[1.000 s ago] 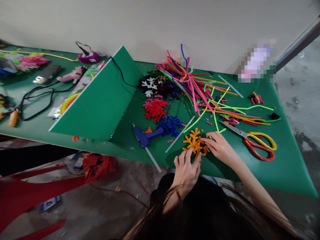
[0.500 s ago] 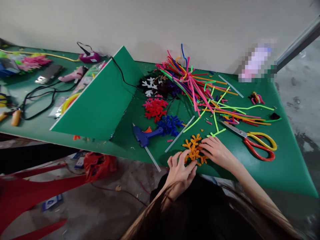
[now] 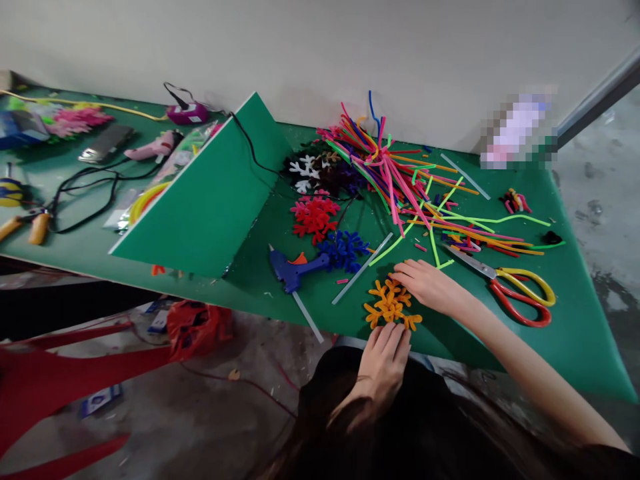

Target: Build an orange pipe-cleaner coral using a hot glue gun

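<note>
Orange pipe-cleaner cluster (image 3: 389,304) between left hand (image 3: 384,367) and right hand (image 3: 425,287), near tabletop's edge (image 3: 500,357)

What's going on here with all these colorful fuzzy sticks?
A person is working with bare hands at a green table. Their left hand is at the bottom edge of a branchy orange pipe-cleaner shape, and their right hand is just above its right side. Close by lie a blue glue gun, a blue shape and a red shape. A big pile of colorful pipe cleaners sits farther along, with red-and-yellow scissors to the right.
</note>
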A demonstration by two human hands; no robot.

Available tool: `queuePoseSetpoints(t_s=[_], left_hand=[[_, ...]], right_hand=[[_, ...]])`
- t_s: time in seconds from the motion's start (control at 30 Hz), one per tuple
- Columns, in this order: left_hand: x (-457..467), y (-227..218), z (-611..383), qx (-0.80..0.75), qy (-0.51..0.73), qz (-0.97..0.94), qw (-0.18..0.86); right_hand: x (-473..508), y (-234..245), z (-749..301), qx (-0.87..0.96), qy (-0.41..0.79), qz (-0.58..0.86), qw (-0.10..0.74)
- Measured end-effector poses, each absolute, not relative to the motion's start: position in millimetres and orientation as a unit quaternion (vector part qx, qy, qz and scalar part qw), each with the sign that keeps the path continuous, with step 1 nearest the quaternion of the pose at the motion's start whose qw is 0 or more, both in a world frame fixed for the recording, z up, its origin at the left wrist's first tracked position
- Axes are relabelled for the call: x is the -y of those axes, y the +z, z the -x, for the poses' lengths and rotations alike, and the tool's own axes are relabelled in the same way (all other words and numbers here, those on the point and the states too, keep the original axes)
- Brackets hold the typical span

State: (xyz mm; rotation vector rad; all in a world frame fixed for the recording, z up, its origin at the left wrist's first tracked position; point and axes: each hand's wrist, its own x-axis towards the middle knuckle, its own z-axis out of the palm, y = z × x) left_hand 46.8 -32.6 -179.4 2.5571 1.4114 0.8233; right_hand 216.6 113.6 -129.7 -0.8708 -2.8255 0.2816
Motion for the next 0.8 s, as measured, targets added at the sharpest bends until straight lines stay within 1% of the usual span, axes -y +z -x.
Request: queuePoseSetpoints(t_s=[0.1, 0.27, 0.33, 0.4, 0.5, 0.57, 0.6, 0.63, 0.7, 0.8], left_hand=[[29, -178, -36, -0.458, 0.275, -0.842, 0.077], [20, -161, -9, -0.436, 0.27, -0.849, 0.13], [22, -160, -3, -0.43, 0.268, -0.849, 0.15], [27, -161, -1, -0.424, 0.274, -0.845, 0.176], [27, -160, 3, -0.404, 0.353, -0.82, 0.199], [13, -154, 8, -0.396, 0.429, -0.789, 0.192], [0, -151, 11, -0.388, 0.452, -0.782, 0.183], [-15, -148, 14, -0.392, 0.436, -0.789, 0.183], [-49, -143, 20, -0.371, 0.341, -0.843, 0.191], [-87, -140, 24, -0.323, 0.201, -0.905, 0.191]], right_hand=[[-117, -131, -217, 0.953, 0.119, 0.262, 0.098], [-114, -135, -221, 0.948, 0.153, 0.246, 0.133], [-108, -137, -221, 0.944, 0.151, 0.257, 0.142], [-97, -138, -221, 0.929, 0.14, 0.3, 0.168], [-70, -138, -225, 0.88, 0.148, 0.382, 0.241], [-52, -142, -228, 0.864, 0.169, 0.403, 0.251], [-45, -144, -229, 0.864, 0.177, 0.407, 0.239], [-39, -148, -229, 0.865, 0.18, 0.412, 0.223], [-33, -155, -226, 0.863, 0.181, 0.427, 0.202], [-32, -162, -220, 0.855, 0.178, 0.446, 0.197]])
